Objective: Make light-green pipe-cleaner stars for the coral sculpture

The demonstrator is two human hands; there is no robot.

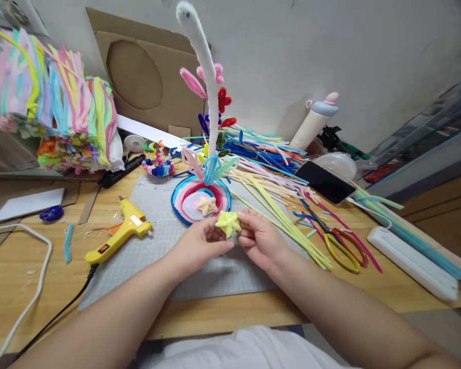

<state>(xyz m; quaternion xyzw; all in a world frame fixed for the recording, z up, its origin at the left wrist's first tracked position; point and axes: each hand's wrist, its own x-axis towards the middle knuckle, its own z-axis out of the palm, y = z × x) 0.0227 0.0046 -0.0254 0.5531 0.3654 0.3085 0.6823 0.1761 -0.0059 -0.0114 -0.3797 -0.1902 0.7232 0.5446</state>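
Observation:
A small yellow fuzzy star [228, 224] is held between both hands above the grey cutting mat [230, 279]. My left hand [200, 243] pinches its left side, and the fingers of my right hand [260, 237] are closed on its right side. Just behind the hands, a round base [182, 193] of blue, pink and red pipe cleaners lies on the mat. A beige star [207, 206] rests on that base. From the back of the base rises a tall white fuzzy stem [212, 97], with pastel loops at its foot and coloured petals around it.
A yellow glue gun [128, 228] lies at left with its black cord. Yellow pipe cleaners [288, 225], scissors [341, 249], a phone [325, 182] and a white power strip [413, 262] are at right. Behind stand pipe cleaner bundles [61, 102], cardboard [169, 77] and a bottle [313, 124].

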